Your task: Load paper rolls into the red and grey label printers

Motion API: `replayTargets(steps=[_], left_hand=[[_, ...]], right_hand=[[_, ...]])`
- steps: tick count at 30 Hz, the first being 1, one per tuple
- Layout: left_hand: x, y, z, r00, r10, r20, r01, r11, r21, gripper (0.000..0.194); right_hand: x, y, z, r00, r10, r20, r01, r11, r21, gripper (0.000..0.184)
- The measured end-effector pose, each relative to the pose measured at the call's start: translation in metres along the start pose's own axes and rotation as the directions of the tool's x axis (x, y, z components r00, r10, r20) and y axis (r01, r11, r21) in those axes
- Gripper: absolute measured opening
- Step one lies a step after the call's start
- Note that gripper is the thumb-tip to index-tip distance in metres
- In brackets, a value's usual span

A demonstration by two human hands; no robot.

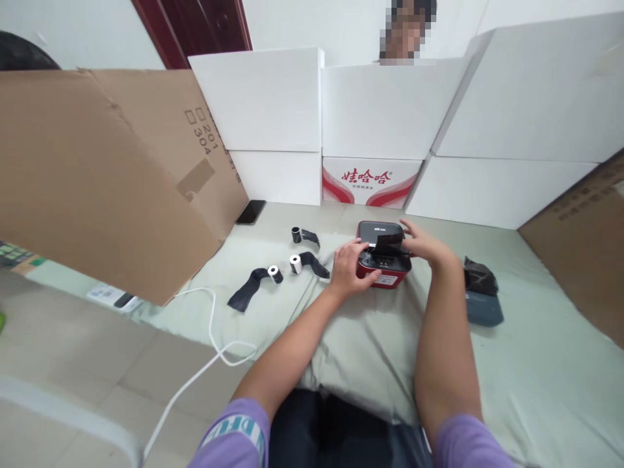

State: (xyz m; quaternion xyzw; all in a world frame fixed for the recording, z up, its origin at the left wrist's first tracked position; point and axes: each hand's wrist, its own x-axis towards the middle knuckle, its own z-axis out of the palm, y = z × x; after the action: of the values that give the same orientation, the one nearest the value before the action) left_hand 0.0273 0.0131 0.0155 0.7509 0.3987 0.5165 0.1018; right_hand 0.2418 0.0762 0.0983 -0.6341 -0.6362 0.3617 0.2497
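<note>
A small red and black printer (384,273) sits on the cloth-covered table in front of me. My left hand (347,268) grips its left side, the fingers on its top and the thumb along its front. A dark, glossy strip (389,244) stands up from the printer's top. At the strip's right end is my right hand (426,246), its thumb side against the strip and one finger stretched out behind it. The other fingers of that hand are partly hidden. Left of the printer lie a white paper roll (295,263) and a second roll (275,274), both trailing black tails, and a small black roll (296,234).
White boxes (263,97) are stacked along the back, and a brown cardboard box (112,169) stands at left. A phone (251,212) lies by it. A dark blue case (483,308) is at right. A white cable (213,318) hangs over the front edge. A person (407,32) is behind the boxes.
</note>
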Motion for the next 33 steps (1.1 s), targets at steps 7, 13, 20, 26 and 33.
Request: replayTargets(steps=[7,13,20,26,33], left_hand=[[0.004,-0.002,0.001,0.999,-0.035,-0.003,0.035,0.999,-0.039,0.066],[0.007,-0.001,0.000,1.000,0.004,-0.023,-0.006,0.997,-0.080,0.064],[0.008,-0.002,0.001,1.000,0.002,-0.023,-0.004,0.996,-0.094,0.063],[0.008,-0.003,0.001,1.000,-0.022,-0.012,0.020,0.992,-0.121,0.064],[0.000,-0.007,0.007,0.996,-0.001,-0.090,-0.004,0.998,-0.064,0.070]], right_hand=[[-0.003,0.004,0.008,0.998,0.014,0.057,-0.026,0.976,0.216,0.093],[0.000,0.008,0.007,0.998,-0.008,0.070,-0.008,0.973,0.229,0.102],[0.004,0.017,0.009,0.997,-0.055,0.056,0.041,0.973,0.226,0.102],[0.000,0.014,0.007,0.998,-0.028,0.064,0.014,0.976,0.215,0.100],[0.002,0.017,0.009,0.997,-0.052,0.052,0.038,0.967,0.251,0.096]])
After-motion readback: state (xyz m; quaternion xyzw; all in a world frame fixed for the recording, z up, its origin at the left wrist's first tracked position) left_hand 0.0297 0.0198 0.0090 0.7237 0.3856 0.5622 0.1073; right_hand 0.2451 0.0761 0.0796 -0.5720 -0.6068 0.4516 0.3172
